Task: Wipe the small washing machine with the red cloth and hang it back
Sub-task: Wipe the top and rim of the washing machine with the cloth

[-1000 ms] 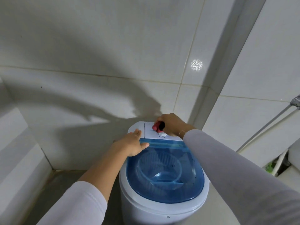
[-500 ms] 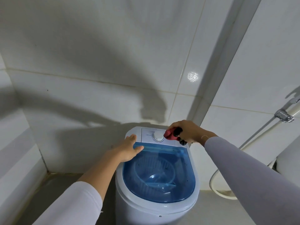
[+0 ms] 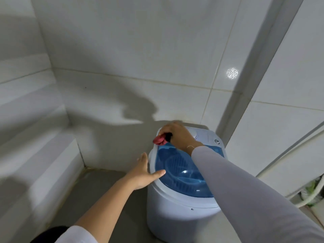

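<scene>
The small white washing machine [image 3: 177, 214] stands on the floor against the tiled wall, with a clear blue lid [image 3: 182, 171] on top. My right hand [image 3: 178, 135] is closed on the bunched red cloth [image 3: 159, 139] and presses it onto the machine's back left corner, beside the white control panel [image 3: 203, 135]. My left hand [image 3: 144, 171] lies flat and open against the machine's left rim, with the thumb on the lid's edge.
White tiled walls close in at the left and behind. A grey floor [image 3: 98, 193] lies to the left of the machine. At the right, a white hose [image 3: 310, 199] curves near the floor and a pipe runs up the wall.
My right hand has swept the red cloth from the right of the control panel across to the back left corner. My left hand slid down the left rim. The view shifted left.
</scene>
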A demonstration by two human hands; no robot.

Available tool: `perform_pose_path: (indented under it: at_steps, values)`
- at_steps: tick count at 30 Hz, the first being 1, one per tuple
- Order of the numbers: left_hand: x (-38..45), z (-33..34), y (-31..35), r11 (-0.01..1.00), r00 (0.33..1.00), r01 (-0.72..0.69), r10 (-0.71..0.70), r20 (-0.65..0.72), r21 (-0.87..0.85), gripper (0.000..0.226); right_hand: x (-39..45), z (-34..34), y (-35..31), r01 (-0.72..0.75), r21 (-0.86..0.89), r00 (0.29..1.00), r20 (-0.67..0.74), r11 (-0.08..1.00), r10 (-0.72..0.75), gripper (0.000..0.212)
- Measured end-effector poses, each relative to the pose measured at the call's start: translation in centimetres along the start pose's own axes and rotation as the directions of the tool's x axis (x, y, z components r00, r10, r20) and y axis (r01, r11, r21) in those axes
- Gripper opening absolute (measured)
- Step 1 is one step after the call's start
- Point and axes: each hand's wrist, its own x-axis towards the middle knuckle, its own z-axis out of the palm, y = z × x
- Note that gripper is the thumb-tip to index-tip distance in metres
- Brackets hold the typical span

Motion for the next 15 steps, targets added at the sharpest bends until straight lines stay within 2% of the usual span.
perform_pose_path:
  at_steps: [4, 7, 12, 15]
  values:
    - [-0.5, 0.6, -0.9, 0.997, 0.999, -0.048, 0.048, -0.007, -0.061, 0.108, -0.5, 1.0, -0.4, -0.014, 0.069, 0.998, 0.061, 0.998, 0.01, 0.027]
    - [-0.5, 1.0, -1.2, 0.994, 0.998, -0.062, 0.061, -0.017, -0.087, 0.101, -0.7, 0.8, -0.8, -0.098, 0.124, 0.987, 0.14, 0.988, 0.08, 0.011]
    - [-0.7, 1.2, -1.1, 0.992, 0.997, -0.071, 0.07, -0.016, -0.105, 0.096, -0.8, 2.1, -1.3, -0.165, 0.106, 0.984, 0.085, 0.981, 0.156, 0.029]
    - [-0.8, 1.0, -0.8, 0.994, 0.998, -0.066, 0.066, -0.008, -0.086, 0.095, -0.9, 2.9, -1.2, -0.176, 0.025, 0.98, 0.101, 0.984, 0.173, 0.043]
